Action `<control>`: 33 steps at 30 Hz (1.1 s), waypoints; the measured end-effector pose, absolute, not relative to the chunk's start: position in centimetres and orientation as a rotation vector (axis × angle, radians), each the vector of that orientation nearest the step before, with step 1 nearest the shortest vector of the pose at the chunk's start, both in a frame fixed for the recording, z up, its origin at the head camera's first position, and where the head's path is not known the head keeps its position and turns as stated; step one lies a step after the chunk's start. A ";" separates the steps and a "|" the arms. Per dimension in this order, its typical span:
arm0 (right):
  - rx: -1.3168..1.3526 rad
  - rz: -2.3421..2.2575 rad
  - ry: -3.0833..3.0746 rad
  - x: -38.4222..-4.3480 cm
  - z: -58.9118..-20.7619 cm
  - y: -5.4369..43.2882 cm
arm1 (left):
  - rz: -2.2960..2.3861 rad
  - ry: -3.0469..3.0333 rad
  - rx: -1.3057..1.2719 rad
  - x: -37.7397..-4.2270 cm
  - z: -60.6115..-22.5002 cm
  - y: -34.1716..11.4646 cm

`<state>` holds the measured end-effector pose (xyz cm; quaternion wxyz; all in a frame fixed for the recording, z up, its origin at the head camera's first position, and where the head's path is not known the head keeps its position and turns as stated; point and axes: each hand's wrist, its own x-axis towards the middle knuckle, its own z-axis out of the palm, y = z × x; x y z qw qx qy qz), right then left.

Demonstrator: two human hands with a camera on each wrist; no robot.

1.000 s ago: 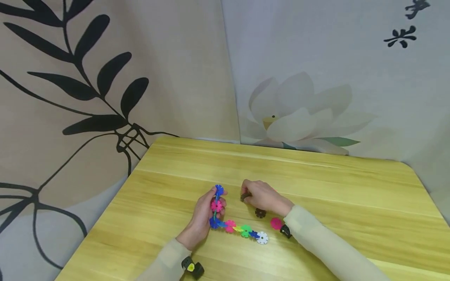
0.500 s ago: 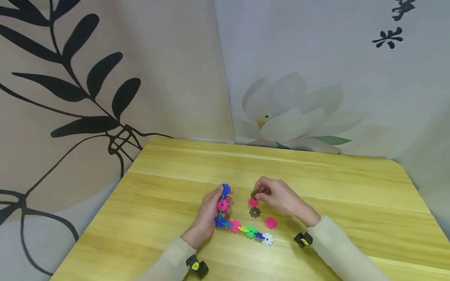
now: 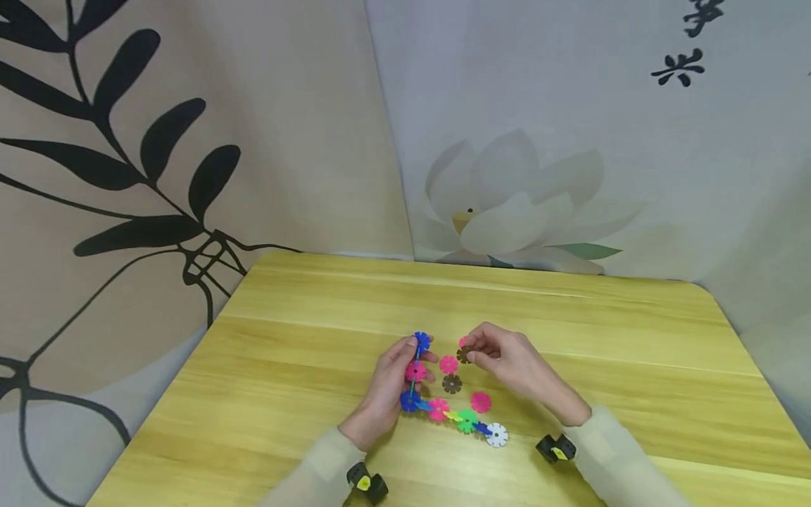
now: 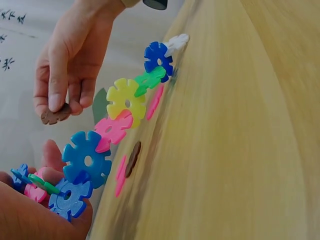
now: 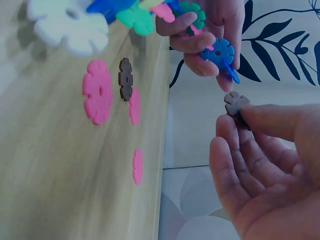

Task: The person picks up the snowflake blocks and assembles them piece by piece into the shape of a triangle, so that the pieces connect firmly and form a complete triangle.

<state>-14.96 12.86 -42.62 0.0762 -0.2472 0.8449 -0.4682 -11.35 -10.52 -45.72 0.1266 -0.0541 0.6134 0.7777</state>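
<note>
On the table (image 3: 329, 296): the chain, both hands and four loose discs gather around the near middle.
Chain (image 3: 436, 415): slotted discs, from a blue end (image 3: 422, 342) on the far side, toward the near side past the left hand, then right to a white end (image 3: 497, 435); whether that end touches the table is hard to tell.
Left hand (image 3: 384, 387): holds the chain's left stretch, thumb beside the blue end. Gripping close to that end should keep the links from twisting.
Right hand (image 3: 516, 359): pinches the held disc (image 5: 233, 104) between thumb and fingers, above the table. A hold on one edge only seems best, leaving the opposite slots free.
Loose discs (image 3: 445, 366): three pink, one brown, flat on the table; best left undisturbed.
Held disc: brown, right of the blue end, apart from it. To join them, crossing slot to slot at right angles and pushing straight should seat it; a skewed push could loosen another joint.
</note>
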 end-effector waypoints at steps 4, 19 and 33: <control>-0.720 -1.441 2.523 -14.7 -42.8 13.1 | 2.260 1.773 -0.151 -11.4 -45.6 -9.9; -0.588 -1.521 2.613 -14.4 -42.7 12.7 | 2.278 1.794 -0.190 -11.2 -45.5 -7.9; -0.672 -1.500 2.701 -14.7 -42.6 12.4 | 2.289 1.784 -0.139 -11.3 -45.8 -7.0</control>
